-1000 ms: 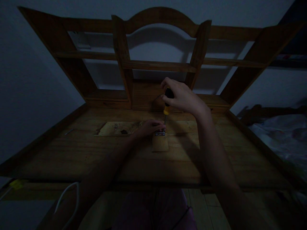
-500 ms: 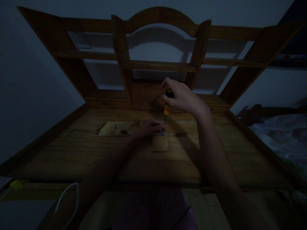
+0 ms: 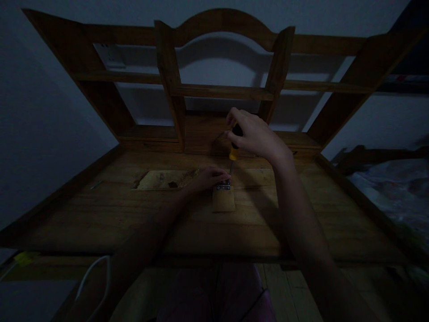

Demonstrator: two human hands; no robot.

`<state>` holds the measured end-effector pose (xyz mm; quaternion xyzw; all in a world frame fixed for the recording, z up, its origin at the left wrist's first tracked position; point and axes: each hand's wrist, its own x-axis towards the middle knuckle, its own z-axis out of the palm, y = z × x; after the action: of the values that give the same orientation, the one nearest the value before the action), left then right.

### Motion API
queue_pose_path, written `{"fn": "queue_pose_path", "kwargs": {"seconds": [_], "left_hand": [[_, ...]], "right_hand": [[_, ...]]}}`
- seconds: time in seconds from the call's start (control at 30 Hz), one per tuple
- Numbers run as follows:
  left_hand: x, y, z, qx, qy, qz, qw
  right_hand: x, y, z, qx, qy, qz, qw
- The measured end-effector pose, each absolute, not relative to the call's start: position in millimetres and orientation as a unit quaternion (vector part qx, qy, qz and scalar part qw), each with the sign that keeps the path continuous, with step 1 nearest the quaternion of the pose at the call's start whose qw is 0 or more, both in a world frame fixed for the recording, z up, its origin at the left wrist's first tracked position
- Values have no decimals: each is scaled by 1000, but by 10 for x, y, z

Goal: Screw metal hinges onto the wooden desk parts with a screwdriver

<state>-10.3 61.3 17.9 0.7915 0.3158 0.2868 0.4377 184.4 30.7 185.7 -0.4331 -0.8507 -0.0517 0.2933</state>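
You appear to be at the screw-driving step, right hand (image 3: 258,135) fingers wrapped round the screwdriver (image 3: 233,154), left hand (image 3: 208,178) fingers steadying the metal hinge (image 3: 223,187) on the tabletop (image 3: 248,232); turning calls for an aligned shaft.

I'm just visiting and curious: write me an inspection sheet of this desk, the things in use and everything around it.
Surface: wooden desktop, dimly lit; a pale strip with dark stains.
In use: screwdriver, shaft down toward a small metal fitting at the wooden piece; tip contact unclear.
Clutter: small pale object on the left side.
Right hand: holds the screwdriver handle.
Left hand: fingertips at the fitting; grip unclear.
Cables: white cable, looped near the front-left edge.
Surroundings: wooden shelf unit behind; pale, crumpled material at right.
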Motion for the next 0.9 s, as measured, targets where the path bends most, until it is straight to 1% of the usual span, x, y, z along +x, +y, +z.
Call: {"fn": "queue_pose_path", "kwargs": {"seconds": [0.23, 0.47, 0.57, 0.73, 0.9], "left_hand": [[-108, 623, 165, 794, 310, 289, 435], [-106, 632, 157, 796, 310, 285, 434], [-99, 627, 165, 797, 309, 288, 432], [-99, 624, 177, 799, 304, 286, 433], [-96, 624, 184, 804, 312, 285, 418]], "right_hand": [[1808, 265, 1899, -413, -863, -41, 287], [1834, 272, 1862, -448, -839, -62, 303], [1845, 281, 1862, -442, -843, -65, 299], [1826, 268, 1893, -423, -858, -52, 289], [1824, 273, 1900, -408, -862, -31, 298]]}}
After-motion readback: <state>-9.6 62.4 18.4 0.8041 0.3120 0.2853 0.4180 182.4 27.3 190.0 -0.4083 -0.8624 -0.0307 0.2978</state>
